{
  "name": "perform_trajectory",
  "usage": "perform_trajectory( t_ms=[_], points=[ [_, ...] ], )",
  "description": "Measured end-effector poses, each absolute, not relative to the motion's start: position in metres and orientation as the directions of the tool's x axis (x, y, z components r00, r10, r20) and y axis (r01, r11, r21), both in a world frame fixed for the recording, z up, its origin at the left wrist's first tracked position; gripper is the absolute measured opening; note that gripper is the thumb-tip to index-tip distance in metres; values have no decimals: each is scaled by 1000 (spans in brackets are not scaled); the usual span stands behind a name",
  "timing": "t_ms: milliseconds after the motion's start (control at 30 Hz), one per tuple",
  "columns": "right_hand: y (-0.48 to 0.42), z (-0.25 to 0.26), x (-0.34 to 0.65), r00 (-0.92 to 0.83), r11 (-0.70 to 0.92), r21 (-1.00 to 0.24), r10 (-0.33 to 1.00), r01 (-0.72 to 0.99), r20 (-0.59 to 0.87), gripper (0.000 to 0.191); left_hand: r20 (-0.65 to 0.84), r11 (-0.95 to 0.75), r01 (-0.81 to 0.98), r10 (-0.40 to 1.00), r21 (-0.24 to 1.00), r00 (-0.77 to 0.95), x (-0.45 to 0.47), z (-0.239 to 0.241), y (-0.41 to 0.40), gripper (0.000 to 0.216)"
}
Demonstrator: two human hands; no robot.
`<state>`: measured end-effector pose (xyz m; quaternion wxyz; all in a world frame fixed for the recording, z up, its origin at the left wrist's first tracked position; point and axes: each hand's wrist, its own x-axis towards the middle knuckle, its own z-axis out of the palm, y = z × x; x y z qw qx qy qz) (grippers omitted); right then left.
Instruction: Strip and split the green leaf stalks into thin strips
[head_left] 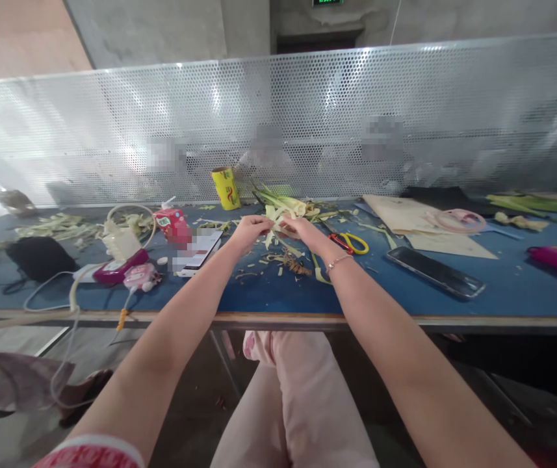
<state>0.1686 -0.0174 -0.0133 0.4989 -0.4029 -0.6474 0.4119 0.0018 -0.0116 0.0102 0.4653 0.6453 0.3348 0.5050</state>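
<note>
Pale, petal-like corn husk strips (274, 218) fan out between my two hands above the table. My left hand (251, 233) pinches their left side with the fingers pressed together. On the other side, my right hand (302, 229), with a bracelet on its wrist, has its fingers closed on the strips. Just behind lies a bundle of green and pale husks (288, 203). Brown, dry twisted bits (295, 263) and small scraps lie below my hands. Yellow- and red-handled scissors (353, 244) rest right of my right wrist.
Left of my arms are phones (203, 250), a red drink carton (173, 224) and a magenta power strip (119, 265) with cables. A yellow can (225, 188) stands near the perforated metal screen (307, 123). To the right lie a dark phone (435, 272) and brown paper (405, 218).
</note>
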Motion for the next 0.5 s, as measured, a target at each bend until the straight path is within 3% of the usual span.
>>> perform_trajectory(
  t_ms=[133, 333, 500],
  points=[
    [-23, -12, 173, -241, 293, -945, 937, 147, 253, 27, 274, -241, -181, 944, 954, 185, 1, 11, -9, 13],
    [-28, -9, 173, -178, 456, -873, 886, 171, 428, 20, 228, -186, -227, 958, 956, 173, -1, 11, -4, 18],
    [-33, -8, 173, -309, 379, -918, 893, 121, 328, 27, 198, -158, -236, 968, 959, 156, -1, 12, -6, 13]
  ],
)
